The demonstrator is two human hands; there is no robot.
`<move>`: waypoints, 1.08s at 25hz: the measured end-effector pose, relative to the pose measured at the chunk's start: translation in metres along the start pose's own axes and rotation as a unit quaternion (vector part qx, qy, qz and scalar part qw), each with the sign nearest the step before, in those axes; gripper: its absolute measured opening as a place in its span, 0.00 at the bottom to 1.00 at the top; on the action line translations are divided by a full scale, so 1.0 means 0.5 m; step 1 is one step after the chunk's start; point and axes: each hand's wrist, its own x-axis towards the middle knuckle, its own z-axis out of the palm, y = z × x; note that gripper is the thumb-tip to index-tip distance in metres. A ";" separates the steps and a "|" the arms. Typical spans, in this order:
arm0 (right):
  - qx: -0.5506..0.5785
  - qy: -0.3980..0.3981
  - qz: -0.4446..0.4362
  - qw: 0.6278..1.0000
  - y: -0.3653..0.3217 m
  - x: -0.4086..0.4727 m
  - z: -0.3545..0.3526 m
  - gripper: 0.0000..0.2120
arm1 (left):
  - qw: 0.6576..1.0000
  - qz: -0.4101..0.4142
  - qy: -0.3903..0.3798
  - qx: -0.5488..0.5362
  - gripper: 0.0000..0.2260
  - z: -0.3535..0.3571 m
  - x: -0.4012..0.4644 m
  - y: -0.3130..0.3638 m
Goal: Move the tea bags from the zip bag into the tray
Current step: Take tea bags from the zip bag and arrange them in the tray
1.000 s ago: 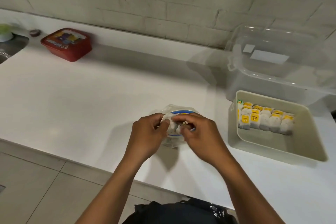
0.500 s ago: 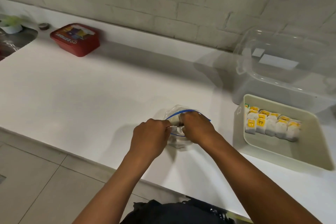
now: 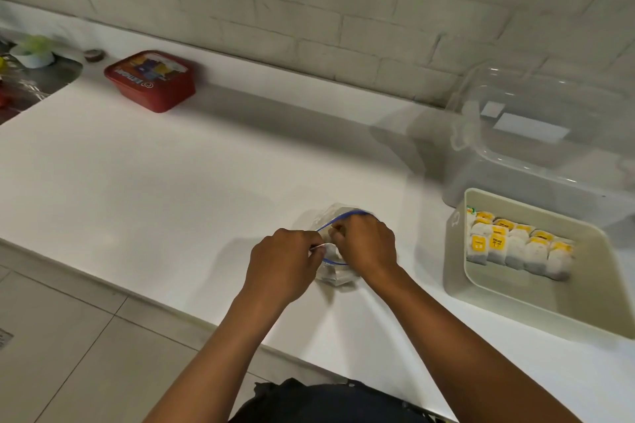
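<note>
Fingers of the right hand (image 3: 367, 245) now reach inside the zip bag (image 3: 338, 276), whose mouth the left hand (image 3: 285, 263) pinches open as before. Tea bags (image 3: 515, 247) line the tray (image 3: 453, 251) on the white counter (image 3: 171, 182), below a pale brick wall (image 3: 309, 10).

A wide stretch of bare surface (image 3: 165, 182) is seen left of the zip bag (image 3: 338, 276). The right is bounded by the tray (image 3: 457, 271) and, behind it, a clear bin (image 3: 536, 148). A red box (image 3: 151, 79) is noted well apart at far left.
</note>
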 end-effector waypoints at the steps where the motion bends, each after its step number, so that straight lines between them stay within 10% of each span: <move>1: 0.009 0.004 -0.002 1.000 0.000 -0.006 -0.009 0.12 | 1.000 -0.003 0.004 -0.004 0.10 -0.001 0.001 0.002; 7: 0.149 -0.003 -0.037 0.988 0.023 -0.058 -0.098 0.08 | 0.998 -0.017 0.040 -0.049 0.09 -0.020 0.011 0.009; 15: 0.577 -0.073 0.081 0.810 0.066 -0.091 -0.151 0.05 | 0.976 -0.014 0.068 -0.208 0.08 -0.055 -0.010 0.057; 27: 0.581 0.002 0.023 0.814 0.198 -0.149 -0.217 0.02 | 0.943 0.051 0.066 -0.321 0.02 -0.038 0.004 0.244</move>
